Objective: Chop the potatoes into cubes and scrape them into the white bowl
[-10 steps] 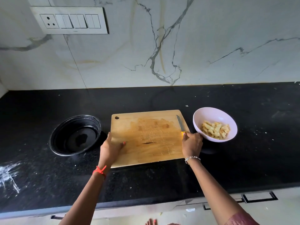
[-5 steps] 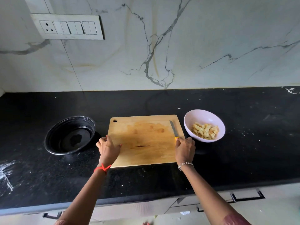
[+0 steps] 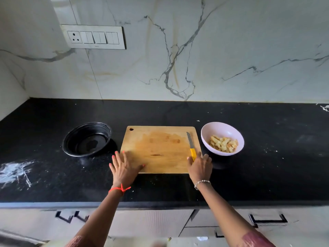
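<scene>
- Sitting in a heap at the bottom of the white bowl (image 3: 213, 130), the potato cubes (image 3: 223, 144) are off the cutting board (image 3: 160, 148); the bowl stands just right of it on the black counter (image 3: 267, 166).
- Knife (image 3: 191, 145): flat along the board's right edge, blade pointing away.
- Right hand (image 3: 200, 168): over the yellow handle's near end (gripping or only resting, I cannot tell).
- Left hand (image 3: 122, 168): released, fingers spread flat on the board's near left corner.
- Black bowl (image 3: 76, 138): left of the board.
</scene>
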